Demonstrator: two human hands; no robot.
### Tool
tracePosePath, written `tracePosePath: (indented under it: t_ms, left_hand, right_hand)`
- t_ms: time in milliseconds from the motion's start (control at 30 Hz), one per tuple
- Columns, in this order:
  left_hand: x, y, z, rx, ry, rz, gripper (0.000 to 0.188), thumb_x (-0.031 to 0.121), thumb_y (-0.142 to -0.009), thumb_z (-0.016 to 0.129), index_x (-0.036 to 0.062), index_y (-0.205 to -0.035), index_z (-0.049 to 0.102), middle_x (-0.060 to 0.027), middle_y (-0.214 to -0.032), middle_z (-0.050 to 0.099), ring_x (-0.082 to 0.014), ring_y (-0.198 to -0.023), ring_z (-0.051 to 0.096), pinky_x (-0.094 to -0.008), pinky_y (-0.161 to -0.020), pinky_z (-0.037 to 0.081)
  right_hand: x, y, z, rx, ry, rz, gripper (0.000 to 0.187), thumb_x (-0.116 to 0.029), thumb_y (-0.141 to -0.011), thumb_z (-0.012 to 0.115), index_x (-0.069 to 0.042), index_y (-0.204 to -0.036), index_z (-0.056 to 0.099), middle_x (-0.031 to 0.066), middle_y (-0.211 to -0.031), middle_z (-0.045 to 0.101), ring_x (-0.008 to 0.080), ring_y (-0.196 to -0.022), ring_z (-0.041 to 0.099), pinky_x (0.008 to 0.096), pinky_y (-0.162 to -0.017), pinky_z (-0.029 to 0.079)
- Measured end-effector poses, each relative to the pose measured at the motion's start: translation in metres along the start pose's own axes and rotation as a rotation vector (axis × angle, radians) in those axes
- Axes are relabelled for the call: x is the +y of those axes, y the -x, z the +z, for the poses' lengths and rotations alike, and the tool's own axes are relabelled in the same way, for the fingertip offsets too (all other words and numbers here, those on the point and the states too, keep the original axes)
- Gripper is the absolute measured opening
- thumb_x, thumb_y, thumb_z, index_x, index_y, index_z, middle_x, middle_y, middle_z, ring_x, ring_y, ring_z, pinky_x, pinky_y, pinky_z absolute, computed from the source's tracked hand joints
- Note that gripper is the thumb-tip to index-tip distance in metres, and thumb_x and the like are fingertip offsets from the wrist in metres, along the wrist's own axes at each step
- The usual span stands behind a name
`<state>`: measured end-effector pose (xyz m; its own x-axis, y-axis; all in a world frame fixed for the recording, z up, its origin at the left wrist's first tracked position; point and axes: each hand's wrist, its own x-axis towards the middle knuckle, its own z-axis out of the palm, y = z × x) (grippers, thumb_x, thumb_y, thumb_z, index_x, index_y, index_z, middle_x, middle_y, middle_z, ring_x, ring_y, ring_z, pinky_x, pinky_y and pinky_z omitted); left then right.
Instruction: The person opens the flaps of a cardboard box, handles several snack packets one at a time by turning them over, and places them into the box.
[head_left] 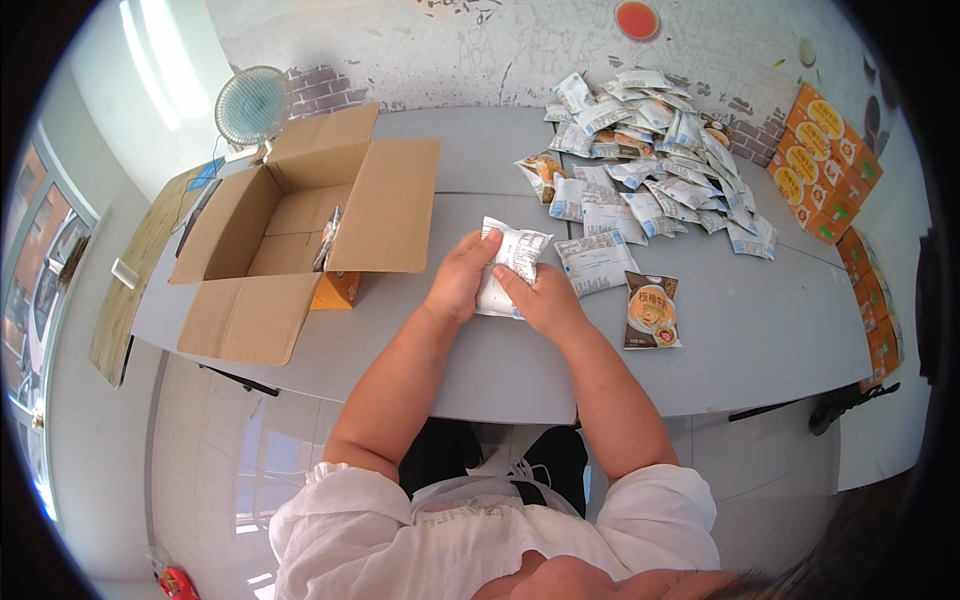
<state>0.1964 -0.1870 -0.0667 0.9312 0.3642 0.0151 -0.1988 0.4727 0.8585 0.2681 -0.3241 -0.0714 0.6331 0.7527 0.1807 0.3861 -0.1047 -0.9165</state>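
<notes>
Between my two hands, above the middle of the grey table, is a white printed packet (505,262). My left hand (462,272) grips its left side, thumb near the top. My right hand (545,298) holds its right side with the thumb pressed on the front. Just right of my right hand lie a white and blue packet (597,262) and, nearer to me, a brown packet with a bowl picture (652,312). Behind them spreads a big heap of similar packets (655,150), mostly white side up.
An open cardboard box (225,225) with raised flaps stands at the left, some packets (331,235) inside along its right wall. A fan (253,106) is behind it. Orange cartons (822,165) stand at the far right. The grey table (480,370) ends just before my body.
</notes>
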Motion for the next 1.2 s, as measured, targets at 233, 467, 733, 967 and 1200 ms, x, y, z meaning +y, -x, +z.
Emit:
tracePosePath:
  t_ms: [233, 467, 733, 967, 1200]
  left_hand:
    - [-0.014, -0.009, -0.004, 0.191, -0.042, 0.037, 0.036, 0.033, -0.104, 0.046, -0.0010, -0.107, 0.057, -0.0083, -0.095, 0.062, -0.0155, -0.086, 0.059, -0.0317, -0.076, 0.051]
    - [-0.014, -0.015, -0.007, 0.281, -0.007, 0.000, 0.040, 0.036, -0.105, 0.042, -0.0011, -0.104, 0.057, -0.0090, -0.094, 0.062, -0.0172, -0.082, 0.060, -0.0327, -0.075, 0.051]
    - [-0.007, -0.013, -0.004, 0.465, 0.163, -0.073, 0.049, 0.045, -0.103, 0.042, -0.0007, -0.113, 0.055, -0.0125, -0.105, 0.065, -0.0230, -0.092, 0.067, -0.0393, -0.080, 0.057]
    - [-0.015, -0.026, -0.030, 0.650, 0.344, 0.137, 0.044, 0.041, -0.104, 0.041, 0.0014, -0.123, 0.048, -0.0117, -0.121, 0.058, -0.0252, -0.108, 0.061, -0.0428, -0.087, 0.055]
    - [-0.005, -0.015, -0.019, 0.304, 0.339, 0.138, 0.051, 0.049, -0.101, 0.044, 0.0034, -0.121, 0.053, -0.0112, -0.117, 0.061, -0.0222, -0.106, 0.062, -0.0415, -0.090, 0.052]
  right_hand:
    - [-0.010, 0.005, 0.002, -0.019, 0.095, -0.030, 0.043, -0.043, -0.092, 0.059, -0.004, -0.107, 0.068, 0.0159, -0.089, 0.071, 0.0333, -0.084, 0.067, 0.0399, -0.075, 0.051]
    - [-0.008, 0.005, 0.005, -0.042, 0.162, -0.026, 0.044, -0.044, -0.092, 0.060, -0.003, -0.106, 0.068, 0.0168, -0.086, 0.070, 0.0341, -0.081, 0.066, 0.0409, -0.073, 0.050]
    - [0.012, -0.006, 0.004, -0.106, -0.084, 0.141, 0.047, -0.046, -0.086, 0.067, -0.001, -0.100, 0.068, 0.0102, -0.082, 0.068, 0.0202, -0.075, 0.064, 0.0340, -0.068, 0.049]
    - [0.007, -0.008, 0.004, -0.195, -0.249, 0.210, 0.045, -0.041, -0.083, 0.074, -0.001, -0.103, 0.063, 0.0050, -0.090, 0.065, 0.0115, -0.077, 0.058, 0.0263, -0.068, 0.047]
    - [0.017, -0.016, -0.004, 0.176, -0.692, 0.184, 0.031, -0.029, -0.088, 0.067, -0.004, -0.106, 0.064, 0.0051, -0.097, 0.064, 0.0130, -0.088, 0.058, 0.0292, -0.074, 0.047]
